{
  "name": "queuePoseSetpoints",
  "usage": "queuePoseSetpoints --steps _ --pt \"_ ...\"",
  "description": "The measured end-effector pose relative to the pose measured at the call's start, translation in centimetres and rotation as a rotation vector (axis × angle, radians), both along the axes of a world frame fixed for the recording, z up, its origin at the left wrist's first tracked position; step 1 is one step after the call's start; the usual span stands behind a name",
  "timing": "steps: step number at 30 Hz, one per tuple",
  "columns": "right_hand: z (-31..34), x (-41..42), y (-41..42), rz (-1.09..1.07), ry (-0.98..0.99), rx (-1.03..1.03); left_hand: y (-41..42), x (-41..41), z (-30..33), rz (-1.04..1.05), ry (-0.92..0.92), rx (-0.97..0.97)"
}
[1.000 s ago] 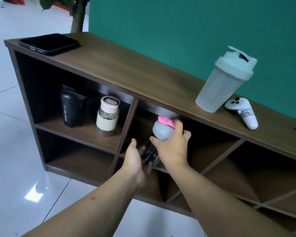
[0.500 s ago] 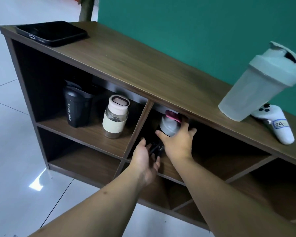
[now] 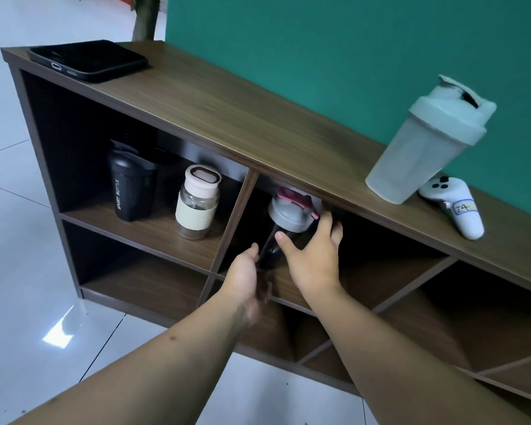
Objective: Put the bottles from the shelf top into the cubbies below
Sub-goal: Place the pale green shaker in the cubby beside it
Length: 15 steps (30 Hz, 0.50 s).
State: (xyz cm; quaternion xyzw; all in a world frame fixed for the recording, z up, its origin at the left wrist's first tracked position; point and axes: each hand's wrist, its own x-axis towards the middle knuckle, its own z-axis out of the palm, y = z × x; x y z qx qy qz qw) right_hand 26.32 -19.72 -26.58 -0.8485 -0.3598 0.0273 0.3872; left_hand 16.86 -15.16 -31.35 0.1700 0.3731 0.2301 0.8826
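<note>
A dark shaker bottle [image 3: 290, 214] with a grey lid and pink flip cap stands in the upper middle cubby, just under the shelf top [image 3: 258, 118]. My right hand [image 3: 311, 256] is in front of its body, fingers spread and loose around it. My left hand [image 3: 247, 276] is cupped by the bottle's base, thumb beside the dark body. The bottle's lower part is hidden behind both hands. A pale green shaker bottle [image 3: 423, 151] stands on the shelf top at the right. A black sport bottle [image 3: 132, 185] and a glass bottle [image 3: 198, 202] with a cream sleeve stand in the upper left cubby.
A black phone [image 3: 89, 59] lies on the shelf top's left end. A white controller [image 3: 454, 204] lies beside the green shaker. A green wall runs behind the shelf. The lower cubbies and those at the right hold nothing I can see. White tiled floor lies at the left.
The pink-capped bottle has gone deeper into the middle cubby and now stands upright. My right hand slid down off its lid and its fingers spread. The view came closer.
</note>
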Motion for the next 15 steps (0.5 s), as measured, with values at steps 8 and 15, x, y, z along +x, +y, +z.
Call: queuePoseSetpoints --steps 8,15 --pt "7.0 -2.1 -9.8 0.011 -0.080 0.139 -7.1 -1.4 6.8 -0.160 -0.147 0.084" --pt "19.6 2.9 -10.4 -0.096 -0.248 0.193 -9.3 -1.3 17.1 -0.126 -0.441 0.065"
